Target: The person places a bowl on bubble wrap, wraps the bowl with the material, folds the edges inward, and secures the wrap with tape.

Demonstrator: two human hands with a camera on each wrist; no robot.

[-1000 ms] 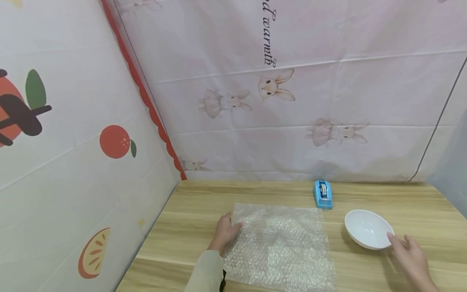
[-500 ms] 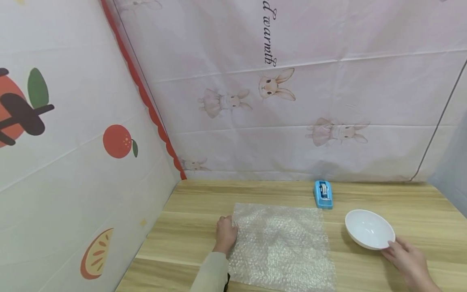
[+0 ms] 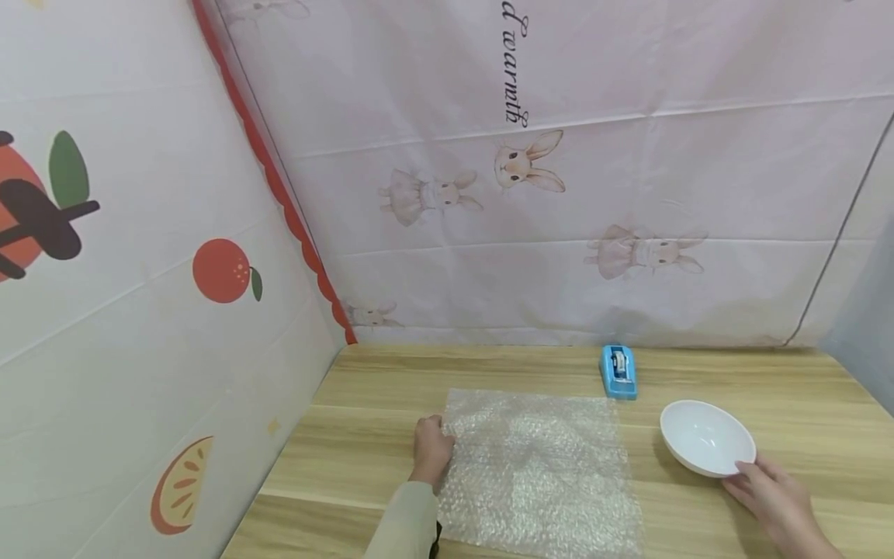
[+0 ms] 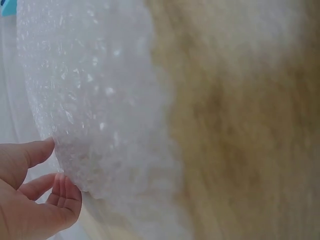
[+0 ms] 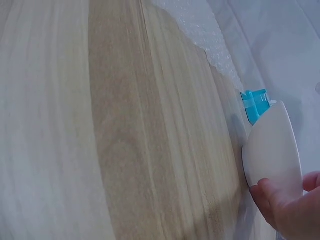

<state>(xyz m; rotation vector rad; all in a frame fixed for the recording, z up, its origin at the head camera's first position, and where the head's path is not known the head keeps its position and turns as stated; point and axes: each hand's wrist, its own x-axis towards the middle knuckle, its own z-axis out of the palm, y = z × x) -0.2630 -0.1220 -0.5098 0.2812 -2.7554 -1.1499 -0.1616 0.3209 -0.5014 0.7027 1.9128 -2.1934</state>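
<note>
A sheet of clear bubble wrap [image 3: 538, 473] lies flat on the wooden table. At its left edge is my left hand [image 3: 431, 450], fingers curled; the left wrist view shows thumb and fingers of that hand [image 4: 42, 200] at the edge of the bubble wrap [image 4: 95, 100], holding it. A white bowl [image 3: 705, 439] sits to the right of the sheet. My right hand [image 3: 778, 497] grips its near right rim, thumb at the rim and fingers below along the outside wall. In the right wrist view the bowl [image 5: 272, 150] looks tilted, and its underside is partly hidden.
A blue tape dispenser [image 3: 618, 373] stands behind the right end of the bubble wrap. The wooden table [image 3: 370, 435] meets a printed cloth wall [image 3: 489, 295] at the back and another cloth wall [image 3: 230, 388] on the left.
My left hand's fingers have drawn in from spread to curled at the bubble wrap's edge. My right hand has shifted its hold slightly along the bowl's rim; the bowl is nearly still.
</note>
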